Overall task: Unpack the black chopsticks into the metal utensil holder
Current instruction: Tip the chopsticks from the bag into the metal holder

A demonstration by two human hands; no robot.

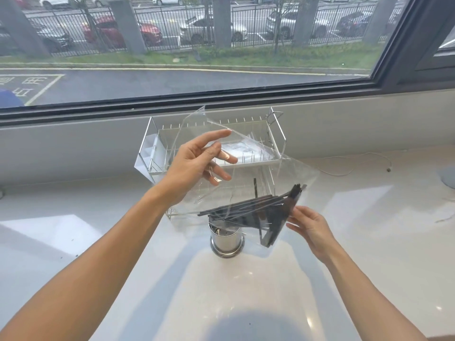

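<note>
A clear plastic bag (pixel 290 175) hangs in the air above a shiny metal utensil holder (pixel 226 241) on the white counter. Several black chopsticks (pixel 246 206) lie almost level in the bag's lower part, their left tips over the holder's mouth. One chopstick (pixel 255 188) stands upright behind them. My left hand (pixel 197 163) holds the bag's upper left part, thumb on top and fingers spread under the film. My right hand (pixel 307 225) pinches the bag's lower right corner, beside the chopsticks' thick ends.
A wire dish rack (pixel 157 143) stands behind the bag against the window sill. A thin white cable (pixel 357 158) lies on the counter at the right. The window (pixel 197 45) fills the upper half of the view.
</note>
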